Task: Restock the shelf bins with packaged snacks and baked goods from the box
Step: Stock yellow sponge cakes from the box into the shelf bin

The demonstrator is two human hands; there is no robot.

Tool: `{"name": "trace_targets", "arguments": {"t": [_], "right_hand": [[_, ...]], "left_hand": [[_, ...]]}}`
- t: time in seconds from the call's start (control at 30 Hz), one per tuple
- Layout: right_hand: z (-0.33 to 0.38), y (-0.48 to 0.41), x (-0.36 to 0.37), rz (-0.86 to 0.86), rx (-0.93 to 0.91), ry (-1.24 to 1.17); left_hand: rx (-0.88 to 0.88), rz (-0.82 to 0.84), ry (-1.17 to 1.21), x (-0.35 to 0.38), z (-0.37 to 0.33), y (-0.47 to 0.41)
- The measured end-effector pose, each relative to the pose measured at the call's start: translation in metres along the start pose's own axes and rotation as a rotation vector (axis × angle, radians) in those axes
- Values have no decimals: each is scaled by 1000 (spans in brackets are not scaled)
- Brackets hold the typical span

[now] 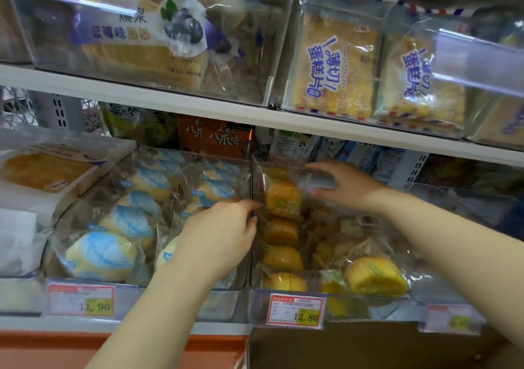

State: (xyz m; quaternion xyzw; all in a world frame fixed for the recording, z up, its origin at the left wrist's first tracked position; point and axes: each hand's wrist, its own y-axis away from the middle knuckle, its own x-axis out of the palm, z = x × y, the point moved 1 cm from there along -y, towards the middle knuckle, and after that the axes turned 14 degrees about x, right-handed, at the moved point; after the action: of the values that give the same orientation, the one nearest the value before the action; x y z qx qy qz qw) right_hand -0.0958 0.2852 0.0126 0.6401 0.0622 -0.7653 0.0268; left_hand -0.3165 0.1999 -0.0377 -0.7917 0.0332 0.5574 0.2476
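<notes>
Head view, the only one. Yellow bun packet (282, 195) is held upright at the far, 12 o'clock end of the left row in the right bin (368, 309), behind a row of like buns (282, 258) lined toward 6 o'clock.

Right hand (347, 184) is set at the packet's 3 o'clock side, fingers spread wide with the thumb below. The loose clear wrapper end is caught between them, likely so the packet can be steered down behind the row.

Left hand (224, 227) is brought in from 8 o'clock, fingers curled, tips at the packet's left edge by the divider. Pinch or mere touch cannot be told. Judged purpose: steadying and squaring the packet.

Left bin (226, 303), at 9 o'clock, is filled with blue-white packets (99, 255).

Box (354, 349) is seen at 6 o'clock, below the price tag (295, 310), presumably kept near for reach.
</notes>
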Motion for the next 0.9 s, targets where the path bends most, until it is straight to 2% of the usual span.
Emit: {"name": "trace_targets", "arguments": {"t": [0.13,0.2,0.27,0.37,0.47,0.53,0.63,0.73,0.83,0.9], "right_hand": [[-44,28,-7,276,207,71],[-54,37,-3,370,243,133],[-56,39,1,366,235,184],[-50,45,-5,242,225,143],[-41,54,-17,55,226,-34],[-27,62,-24,43,190,-148],[-4,71,-30,186,160,-260],[10,70,-29,315,124,-510],[12,71,-28,493,158,-807],[10,72,-29,548,139,-949]], "left_hand": [[28,-38,-34,0,-3,1],[48,-50,-53,0,-7,2],[82,-70,-67,2,-12,1],[209,-126,-56,7,-22,-1],[349,-140,29,13,-30,-1],[405,-141,71,15,-34,-2],[433,-144,233,10,-34,-5],[440,-205,435,-1,-29,-4],[330,-237,544,-8,-19,-1],[221,-255,583,-9,-13,-1]]}}
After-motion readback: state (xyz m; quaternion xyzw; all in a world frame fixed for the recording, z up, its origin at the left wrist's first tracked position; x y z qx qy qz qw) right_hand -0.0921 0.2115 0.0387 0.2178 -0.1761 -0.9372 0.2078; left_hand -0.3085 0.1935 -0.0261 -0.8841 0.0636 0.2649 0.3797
